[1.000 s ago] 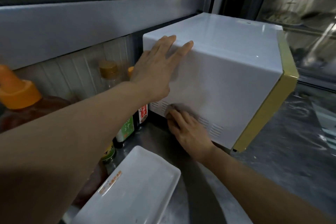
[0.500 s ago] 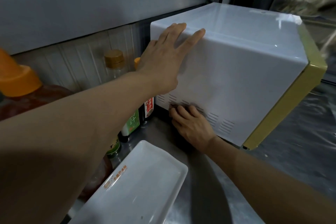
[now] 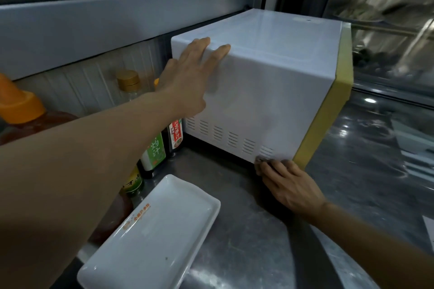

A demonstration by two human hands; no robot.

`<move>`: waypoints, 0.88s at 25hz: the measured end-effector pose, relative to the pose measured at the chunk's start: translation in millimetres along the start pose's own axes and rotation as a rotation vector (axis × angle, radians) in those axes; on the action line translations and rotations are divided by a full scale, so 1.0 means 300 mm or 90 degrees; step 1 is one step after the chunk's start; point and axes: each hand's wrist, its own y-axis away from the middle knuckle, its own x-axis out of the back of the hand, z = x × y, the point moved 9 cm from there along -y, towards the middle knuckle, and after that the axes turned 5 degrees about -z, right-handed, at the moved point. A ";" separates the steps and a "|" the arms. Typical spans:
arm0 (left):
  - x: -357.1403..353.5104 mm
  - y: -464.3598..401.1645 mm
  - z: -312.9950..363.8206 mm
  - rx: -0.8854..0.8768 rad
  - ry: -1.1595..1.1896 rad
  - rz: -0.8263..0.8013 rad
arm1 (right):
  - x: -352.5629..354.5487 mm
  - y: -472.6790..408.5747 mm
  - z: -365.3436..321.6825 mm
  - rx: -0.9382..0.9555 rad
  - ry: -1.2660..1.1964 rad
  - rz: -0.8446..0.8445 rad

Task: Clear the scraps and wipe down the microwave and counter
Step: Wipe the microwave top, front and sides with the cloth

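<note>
On the steel counter (image 3: 246, 241), a white microwave (image 3: 270, 91) with a yellow front is seen standing against the back wall, its vented side turned to the camera. Its upper rear corner is braced by the left hand (image 3: 187, 80), laid flat with fingers spread and gripping nothing, while the right hand (image 3: 288, 185) is pressed to the lower front edge, fingers curled over a small dark cloth (image 3: 260, 161), mostly hidden. A white rectangular tray (image 3: 150, 237) is noted near the counter's front, sauce bottles (image 3: 155, 148) just left of the microwave.
</note>
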 end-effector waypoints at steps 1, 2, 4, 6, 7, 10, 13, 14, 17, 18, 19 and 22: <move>0.004 0.002 0.003 0.003 0.001 -0.002 | 0.011 0.029 0.010 -0.008 -0.004 0.007; 0.006 0.002 0.005 0.007 0.000 -0.005 | 0.021 0.055 0.021 -0.017 -0.004 0.013; 0.009 0.000 0.012 0.018 -0.010 -0.012 | 0.032 0.096 0.040 -0.029 -0.003 0.011; 0.012 0.000 0.021 0.037 -0.012 -0.012 | 0.042 0.115 0.054 -0.031 -0.011 0.006; 0.011 0.003 0.026 0.051 -0.010 -0.013 | 0.051 0.116 0.058 -0.031 -0.021 0.006; 0.009 0.011 0.041 0.089 -0.008 -0.029 | 0.071 0.124 0.076 -0.035 -0.048 0.009; 0.017 0.017 0.051 0.118 -0.007 -0.052 | 0.078 0.157 0.096 -0.063 -0.078 0.003; 0.019 0.020 0.056 0.129 -0.010 -0.060 | 0.077 0.167 0.102 -0.074 -0.093 -0.002; 0.021 0.030 0.082 0.164 -0.024 -0.084 | 0.083 0.189 0.120 -0.124 -0.134 -0.030; 0.024 0.034 0.093 0.174 -0.032 -0.090 | 0.093 0.195 0.131 -0.142 -0.152 -0.035; 0.029 0.044 0.103 0.181 -0.043 -0.095 | 0.103 0.205 0.141 -0.158 -0.177 -0.044; 0.035 0.103 0.138 0.180 -0.086 -0.109 | 0.130 0.233 0.189 -0.257 -0.310 -0.126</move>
